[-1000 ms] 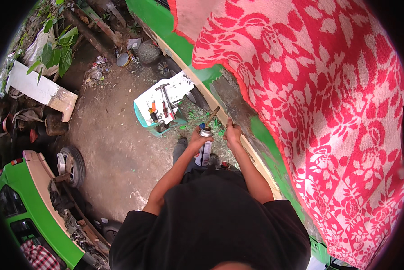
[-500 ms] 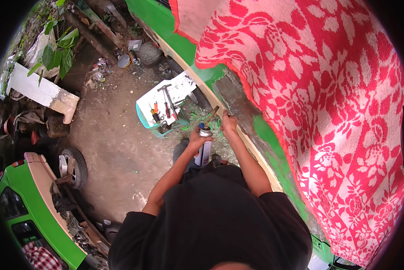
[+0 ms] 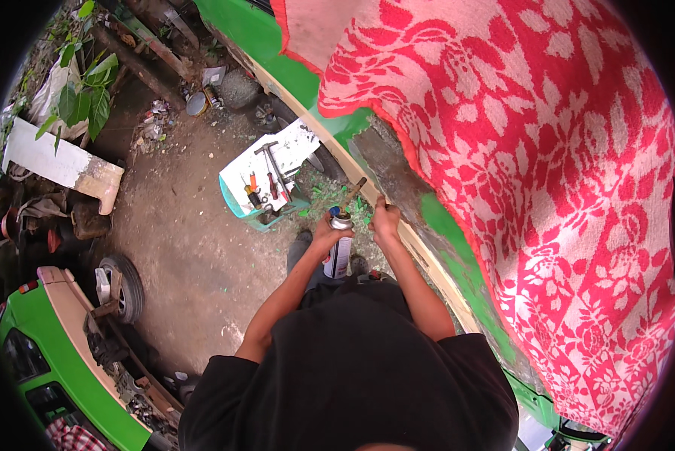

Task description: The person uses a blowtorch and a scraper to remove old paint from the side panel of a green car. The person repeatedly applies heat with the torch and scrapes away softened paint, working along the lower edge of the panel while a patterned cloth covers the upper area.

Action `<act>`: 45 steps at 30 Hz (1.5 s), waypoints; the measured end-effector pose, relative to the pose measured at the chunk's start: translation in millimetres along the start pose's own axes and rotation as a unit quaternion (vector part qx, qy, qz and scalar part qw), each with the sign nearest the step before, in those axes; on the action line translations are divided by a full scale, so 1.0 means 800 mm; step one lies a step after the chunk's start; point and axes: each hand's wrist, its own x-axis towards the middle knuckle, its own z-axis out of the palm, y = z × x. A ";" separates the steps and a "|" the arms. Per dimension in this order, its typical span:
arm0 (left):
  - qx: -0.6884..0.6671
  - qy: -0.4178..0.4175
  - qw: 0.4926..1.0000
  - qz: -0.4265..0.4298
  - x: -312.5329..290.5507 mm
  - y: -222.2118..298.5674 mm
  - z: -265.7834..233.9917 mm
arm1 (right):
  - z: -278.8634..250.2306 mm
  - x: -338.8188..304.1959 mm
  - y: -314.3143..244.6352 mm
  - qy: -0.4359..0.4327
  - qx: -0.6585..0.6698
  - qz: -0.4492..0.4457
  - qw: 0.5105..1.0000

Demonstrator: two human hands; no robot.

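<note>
A gas can (image 3: 338, 257) with a blowtorch head stands upright in my left hand (image 3: 327, 235), whose fingers wrap round its top. The head has a blue knob (image 3: 334, 211) and a brown metal tube (image 3: 354, 192) that slants up and to the right. My right hand (image 3: 385, 220) is closed just right of the tube, apart from it, close to the car's beige lower edge (image 3: 337, 154). Whatever its fingers may hold is too small to make out. No flame can be seen at the tube's tip.
Ahead stands a teal crate (image 3: 236, 203) topped by a white board (image 3: 298, 146), with a hammer (image 3: 273, 167) and screwdrivers (image 3: 272, 185) on it. A red-patterned blanket (image 3: 503, 150) drapes over the green car at right. Another green car (image 3: 55, 331) and a loose wheel (image 3: 129, 289) are at left.
My right hand has drawn back slightly toward me, farther from the torch tube's tip. My left hand still grips the can. The whole view has shifted a little.
</note>
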 end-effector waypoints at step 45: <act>0.022 0.017 0.999 -0.032 -0.010 0.030 -0.022 | -0.019 0.007 0.008 -0.105 0.174 0.127 0.971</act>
